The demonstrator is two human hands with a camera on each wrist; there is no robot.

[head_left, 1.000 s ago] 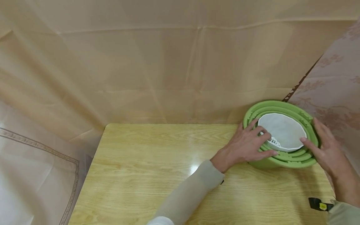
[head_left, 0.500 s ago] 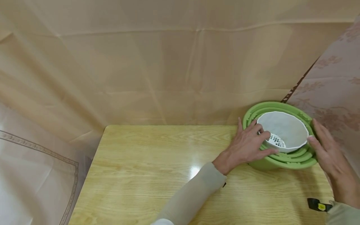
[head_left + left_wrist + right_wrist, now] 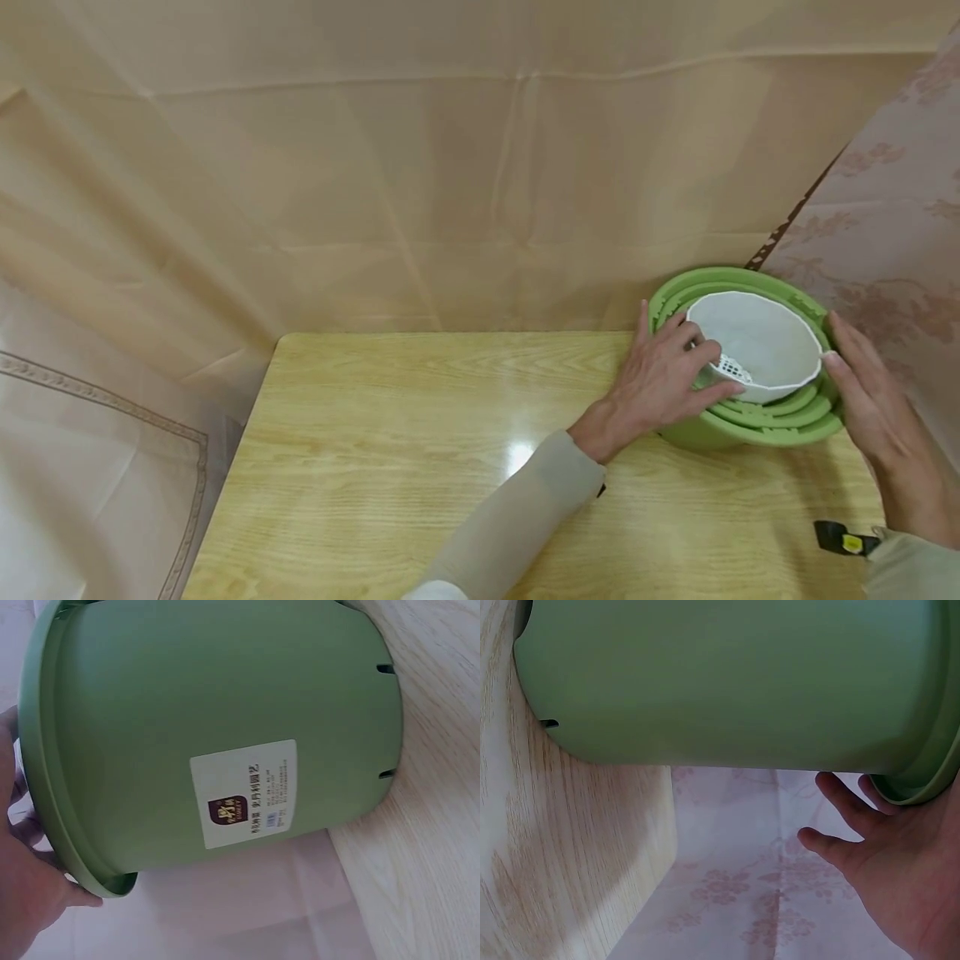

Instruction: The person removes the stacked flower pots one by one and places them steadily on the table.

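Note:
A stack of nested green plant pots stands at the table's far right corner, with a white pot sitting inside it. A white perforated piece shows at the inner left of the white pot. My left hand pinches the white pot's left rim, fingers curled over the edge and thumb in front. My right hand lies along the stack's right side, its thumb by the white rim and its other fingers outside the green rim. In the right wrist view, the right fingers are spread and fairly straight.
The wood-grain table extends left of the pots. A beige cloth hangs behind it, and a pink floral cloth hangs at the right. A paper label is on the outer pot's side. A black strap juts from the right sleeve.
The white pot has risen a little inside the green stack. My right thumb has shifted outward from within the white pot to its rim. The green stack has barely moved.

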